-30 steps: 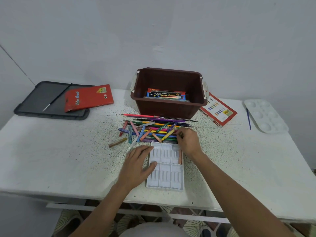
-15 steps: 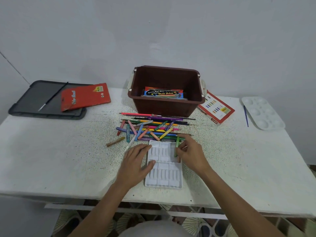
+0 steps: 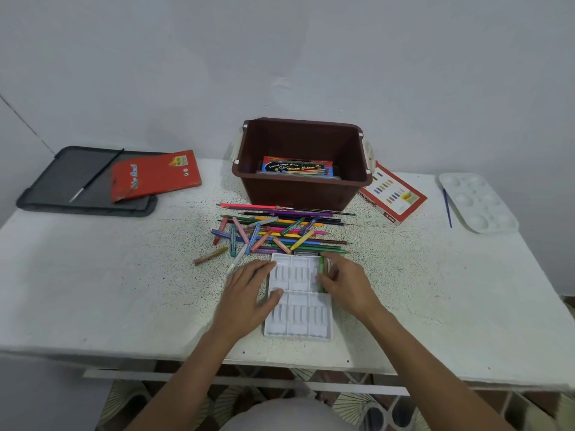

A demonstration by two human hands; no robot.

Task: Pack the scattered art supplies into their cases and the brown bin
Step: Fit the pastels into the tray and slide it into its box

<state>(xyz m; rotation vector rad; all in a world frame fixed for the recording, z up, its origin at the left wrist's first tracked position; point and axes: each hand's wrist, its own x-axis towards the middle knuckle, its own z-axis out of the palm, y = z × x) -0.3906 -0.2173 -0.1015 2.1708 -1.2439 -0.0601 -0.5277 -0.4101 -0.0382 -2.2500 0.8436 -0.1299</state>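
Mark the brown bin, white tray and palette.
brown bin (image 3: pixel 298 194), head view, front wall.
white tray (image 3: pixel 298 320), head view, bare near slots.
palette (image 3: pixel 477 201), head view, middle, between wells.

White speckled table (image 3: pixel 93 290) against a grey wall (image 3: pixel 280 57), patterned floor (image 3: pixel 130 399) beneath

I read "Special High Class" and "Water Colour" on the blue box (image 3: pixel 297 167) inside the brown bin (image 3: pixel 298 189). The red case (image 3: pixel 155 175) at the counter's (image 3: pixel 93 275) far left carries blurred script, seemingly "Color Pencil". The red-and-white box (image 3: pixel 393 194) shows "PASTEL" along its edge.
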